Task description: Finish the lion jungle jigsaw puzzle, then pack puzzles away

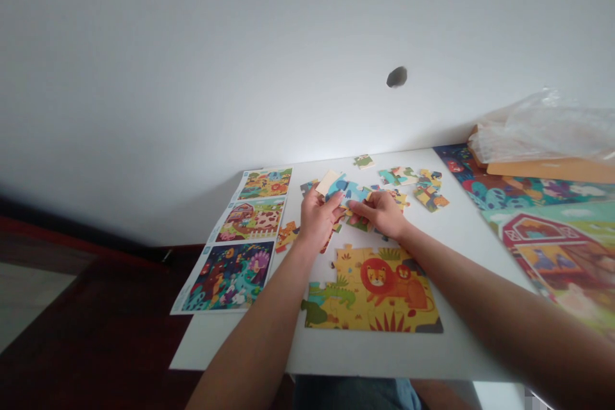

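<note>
Leftmost, the picture sheets [230, 240] lie beside your left hand [317, 221]. It and your right hand [379, 213] pinch a blue puzzle piece [346, 191] between narrowly closed fingers. Loose pieces [430, 191] lie beyond; the lion puzzle [372, 291] sits below, near the table's edge [230, 355].

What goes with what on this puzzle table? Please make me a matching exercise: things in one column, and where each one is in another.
Things:
1. Lion puzzle
2. Picture sheets
3. Clear plastic bag
4. Left hand

Places:
A. Holding a blue puzzle piece
B. Lying in a column along the left side of the table
C. On the table, just below the hands
D. On an orange box in the far right corner

Right pairs: 1-C, 2-B, 3-D, 4-A
</note>
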